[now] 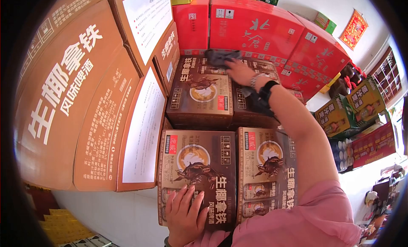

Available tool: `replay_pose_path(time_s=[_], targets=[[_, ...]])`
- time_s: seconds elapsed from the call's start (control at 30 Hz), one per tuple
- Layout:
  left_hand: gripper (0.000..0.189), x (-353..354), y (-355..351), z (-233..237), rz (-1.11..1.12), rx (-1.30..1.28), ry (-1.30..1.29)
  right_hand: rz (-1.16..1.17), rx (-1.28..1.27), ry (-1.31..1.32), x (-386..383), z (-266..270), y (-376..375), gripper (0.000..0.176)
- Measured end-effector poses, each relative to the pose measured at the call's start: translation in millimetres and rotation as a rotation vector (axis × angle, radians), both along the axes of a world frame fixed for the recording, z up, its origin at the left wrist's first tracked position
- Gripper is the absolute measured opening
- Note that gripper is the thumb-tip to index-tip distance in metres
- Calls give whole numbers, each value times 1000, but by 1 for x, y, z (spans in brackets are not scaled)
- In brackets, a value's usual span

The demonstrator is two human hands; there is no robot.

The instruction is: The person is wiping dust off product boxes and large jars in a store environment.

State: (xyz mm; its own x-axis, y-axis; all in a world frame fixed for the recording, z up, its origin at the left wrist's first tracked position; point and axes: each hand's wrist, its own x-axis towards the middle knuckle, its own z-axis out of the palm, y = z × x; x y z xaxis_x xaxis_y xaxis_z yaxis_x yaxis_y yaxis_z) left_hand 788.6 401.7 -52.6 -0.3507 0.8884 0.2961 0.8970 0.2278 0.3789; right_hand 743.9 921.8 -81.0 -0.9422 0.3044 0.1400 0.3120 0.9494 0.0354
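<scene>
My right hand (pixel 241 73) stretches far forward over the back row of brown drink cartons. A dark grey cloth (pixel 221 58) is under its fingers, on top of a back carton (pixel 199 92) printed with a coffee cup and a horse. Around that wrist are a beaded bracelet (pixel 257 80) and a black watch (pixel 266 90). My left hand (pixel 183 213) lies on the nearest carton (pixel 199 155), its fingers apart and holding nothing. Beside that carton stands a matching one (pixel 265 162), partly covered by my pink sleeve (pixel 297 217).
Tall brown cartons (pixel 72 98) rise on the left, with white printed sheets (pixel 144 128) on them. Red boxes (pixel 255 28) form a wall behind. Green-and-brown cartons (pixel 335 117) and a red case (pixel 374 145) stand at the right. Yellow boxes (pixel 63 228) sit low at the left.
</scene>
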Motion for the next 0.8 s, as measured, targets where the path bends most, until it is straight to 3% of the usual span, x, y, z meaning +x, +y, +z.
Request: replay_pose_path(time_s=[0.1,0.17,0.27,0.3,0.37,0.57,0.7,0.8], targets=[[43,1,-1,2,-16,1,0,16,-188,149,-45,-10,-35,48],[43,1,-1,3,-17,7,-4,47,-171,53,-68,-3,-60,52],[42,2,-3,-1,-8,12,-21,284,35,-49,-105,-29,-71,51],[42,2,-3,-1,-8,15,-19,276,-48,-32,-104,-20,-89,51],[42,2,-4,-1,-2,16,-8,254,-216,-1,-92,-7,-130,51],[42,8,-3,-7,-3,75,61,293,-316,-98,-37,24,-192,51],[42,12,-4,-10,-8,100,73,423,-359,23,-1,15,-213,49],[41,13,-5,-11,-25,114,88,247,-366,38,44,50,-234,44]])
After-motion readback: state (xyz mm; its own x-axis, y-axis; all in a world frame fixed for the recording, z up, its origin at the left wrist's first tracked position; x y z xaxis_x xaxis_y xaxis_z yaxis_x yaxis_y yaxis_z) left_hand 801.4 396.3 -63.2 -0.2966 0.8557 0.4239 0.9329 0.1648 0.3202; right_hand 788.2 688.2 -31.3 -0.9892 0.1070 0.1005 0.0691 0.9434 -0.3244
